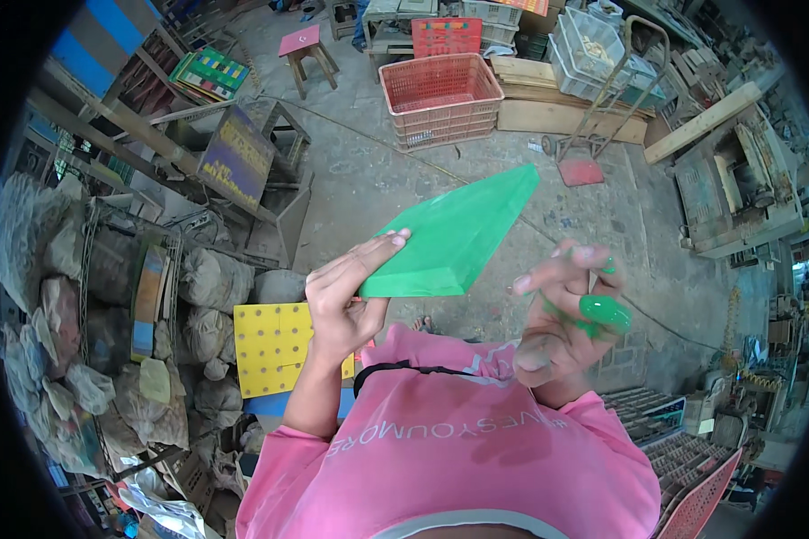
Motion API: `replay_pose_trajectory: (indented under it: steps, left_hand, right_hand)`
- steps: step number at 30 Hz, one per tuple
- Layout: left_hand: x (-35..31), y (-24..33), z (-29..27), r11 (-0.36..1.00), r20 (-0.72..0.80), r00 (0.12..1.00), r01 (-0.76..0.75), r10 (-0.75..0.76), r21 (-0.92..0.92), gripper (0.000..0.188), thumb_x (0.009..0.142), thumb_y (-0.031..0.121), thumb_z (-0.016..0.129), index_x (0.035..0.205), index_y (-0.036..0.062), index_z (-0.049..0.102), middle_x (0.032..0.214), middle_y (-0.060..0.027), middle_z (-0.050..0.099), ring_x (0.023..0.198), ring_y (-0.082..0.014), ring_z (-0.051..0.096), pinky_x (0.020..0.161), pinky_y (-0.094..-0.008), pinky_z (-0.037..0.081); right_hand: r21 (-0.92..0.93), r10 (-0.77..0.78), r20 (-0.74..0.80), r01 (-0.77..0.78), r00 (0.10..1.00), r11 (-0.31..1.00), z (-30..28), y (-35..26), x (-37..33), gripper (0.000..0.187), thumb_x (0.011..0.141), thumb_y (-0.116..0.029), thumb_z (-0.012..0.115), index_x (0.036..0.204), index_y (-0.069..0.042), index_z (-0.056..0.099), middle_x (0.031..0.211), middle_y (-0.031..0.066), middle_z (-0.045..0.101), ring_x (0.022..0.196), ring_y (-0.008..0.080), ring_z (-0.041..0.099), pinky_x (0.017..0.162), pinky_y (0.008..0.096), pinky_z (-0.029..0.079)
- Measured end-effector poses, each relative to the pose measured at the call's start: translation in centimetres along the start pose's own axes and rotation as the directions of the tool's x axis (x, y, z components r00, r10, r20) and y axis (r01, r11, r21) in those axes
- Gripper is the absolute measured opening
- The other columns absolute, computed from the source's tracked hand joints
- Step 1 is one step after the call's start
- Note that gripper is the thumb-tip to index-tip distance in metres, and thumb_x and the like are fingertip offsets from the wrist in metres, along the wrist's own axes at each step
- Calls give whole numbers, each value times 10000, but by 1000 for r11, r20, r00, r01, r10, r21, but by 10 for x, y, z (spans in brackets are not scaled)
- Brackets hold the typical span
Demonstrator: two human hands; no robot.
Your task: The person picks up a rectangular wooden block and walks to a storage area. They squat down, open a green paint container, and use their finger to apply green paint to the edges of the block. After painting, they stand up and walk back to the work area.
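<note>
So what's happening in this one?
A person in a pink shirt holds a flat green painted board up in front of them, pinched at its near corner by the left hand. The right hand is off the board, fingers spread and smeared with green paint, a blob on the fingertips. Below lies a yellow panel with rows of holes; red plastic crates sit across the concrete floor.

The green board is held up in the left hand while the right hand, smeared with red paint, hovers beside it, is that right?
Not quite: the paint on the right hand is green, not red, as the head view shows. The rest stands: the left hand holds up the green board, with the right hand apart beside it.
</note>
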State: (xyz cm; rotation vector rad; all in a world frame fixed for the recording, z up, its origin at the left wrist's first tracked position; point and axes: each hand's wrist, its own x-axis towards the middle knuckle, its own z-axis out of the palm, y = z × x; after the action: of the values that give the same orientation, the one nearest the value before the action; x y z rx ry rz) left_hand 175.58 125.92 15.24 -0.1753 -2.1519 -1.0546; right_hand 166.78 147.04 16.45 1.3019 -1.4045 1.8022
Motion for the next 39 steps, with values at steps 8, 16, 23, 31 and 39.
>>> replay_pose_trajectory:
  steps: [8, 16, 23, 31, 39]
  left_hand:
    - [58, -76, -4, 1000, -10, 1000, 20, -20, 5, 388, 710, -98, 677, 1095, -56, 706, 1093, -195, 742, 1036, -342, 729, 924, -384, 572]
    - [113, -142, 6, 998, -25, 999, 47, -46, 50, 429, 699, -84, 662, 1122, -27, 712, 1109, -163, 745, 1049, -320, 726, 924, -372, 571]
    - [191, -193, 20, 987, -69, 997, 39, -28, 156, 444, 697, -87, 654, 1132, -22, 711, 1101, -154, 746, 1051, -322, 724, 920, -370, 573]
    - [295, -250, 31, 960, -59, 998, -5, 22, 281, 429, 702, -71, 669, 1127, -26, 706, 1108, -157, 742, 1051, -332, 722, 919, -380, 571]
    - [376, -320, 14, 920, -4, 998, -51, 57, 389, 436, 691, -82, 678, 1121, -14, 708, 1104, -147, 741, 1061, -340, 714, 929, -400, 568]
  right_hand:
    - [98, 21, -122, -9, 992, 995, 35, 86, 47, 581, 840, -436, 792, 1069, 45, 560, 1395, 201, 413, 887, 222, 623, 784, 458, 524]
    - [188, 106, -162, -75, 981, 979, 29, 185, 79, 449, 869, -280, 777, 1121, -2, 530, 1291, 178, 483, 840, 217, 595, 747, 423, 515]
    - [220, 224, -102, -198, 969, 955, -6, 307, 111, 346, 904, -84, 658, 1212, -46, 504, 1174, 162, 553, 835, 217, 579, 772, 421, 505]
    - [199, 339, -70, -320, 938, 926, -33, 421, 149, 279, 921, -20, 608, 1186, -30, 518, 1130, 166, 586, 847, 212, 578, 814, 391, 509]
    - [207, 446, -74, -423, 892, 882, -8, 510, 173, 257, 923, -12, 616, 1163, -14, 524, 1052, 162, 642, 853, 200, 606, 801, 343, 515]
